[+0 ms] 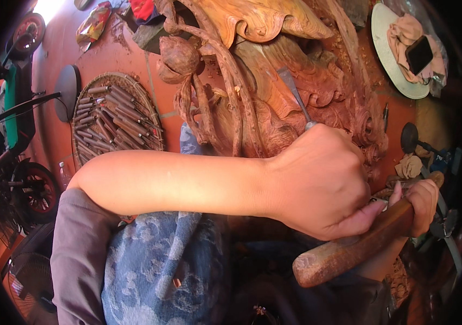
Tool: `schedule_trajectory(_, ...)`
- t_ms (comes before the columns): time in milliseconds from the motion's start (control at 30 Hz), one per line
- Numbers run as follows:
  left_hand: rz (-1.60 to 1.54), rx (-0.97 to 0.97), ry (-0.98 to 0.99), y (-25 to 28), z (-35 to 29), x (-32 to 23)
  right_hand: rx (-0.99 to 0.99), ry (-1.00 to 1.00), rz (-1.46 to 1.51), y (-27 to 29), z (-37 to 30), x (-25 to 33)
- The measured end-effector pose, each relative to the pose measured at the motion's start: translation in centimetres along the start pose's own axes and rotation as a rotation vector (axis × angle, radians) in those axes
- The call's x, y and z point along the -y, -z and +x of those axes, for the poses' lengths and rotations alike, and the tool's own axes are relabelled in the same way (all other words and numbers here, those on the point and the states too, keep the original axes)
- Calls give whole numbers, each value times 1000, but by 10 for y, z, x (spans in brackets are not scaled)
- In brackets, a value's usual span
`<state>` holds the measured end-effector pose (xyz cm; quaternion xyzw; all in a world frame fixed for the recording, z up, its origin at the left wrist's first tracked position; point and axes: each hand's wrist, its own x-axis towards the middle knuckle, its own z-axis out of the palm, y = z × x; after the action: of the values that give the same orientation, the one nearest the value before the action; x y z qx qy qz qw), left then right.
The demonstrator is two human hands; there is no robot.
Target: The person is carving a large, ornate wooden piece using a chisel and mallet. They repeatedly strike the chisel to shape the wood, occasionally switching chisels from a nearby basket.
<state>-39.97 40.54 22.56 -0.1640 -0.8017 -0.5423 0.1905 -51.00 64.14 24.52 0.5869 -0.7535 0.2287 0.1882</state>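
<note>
My left hand is closed round the handle of a chisel. Its flat metal blade points up and left over the carved wood, a large reddish-brown piece with rippled, leaf-like edges and twisting stems. The handle is mostly hidden inside the fist. Over at the right, my right hand grips a thick wooden mallet. The mallet's blunt end slants down and left, just below my left hand. Across the middle lies my left forearm, above blue patterned cloth on my lap.
A round woven basket full of wood-handled chisels sits on the red tiled floor at left. Beyond it stand wheeled vehicles. At upper right, a pale hat carries crumpled cloth and a dark phone. Wood chips lie at lower right.
</note>
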Motion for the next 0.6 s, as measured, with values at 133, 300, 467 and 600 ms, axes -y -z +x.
schedule_trajectory(133,-56,44,58,2,-11,-2,-46,-44,172,-17,-4,3)
schedule_trajectory(300,10,83,22,10,-4,1,-77,-40,154,-16,7,9)
schedule_trajectory(467,-25,0,66,12,3,10,-87,-51,152,-14,5,9)
schedule_trajectory(600,-15,48,124,21,1,13,-124,-65,217,-22,8,13)
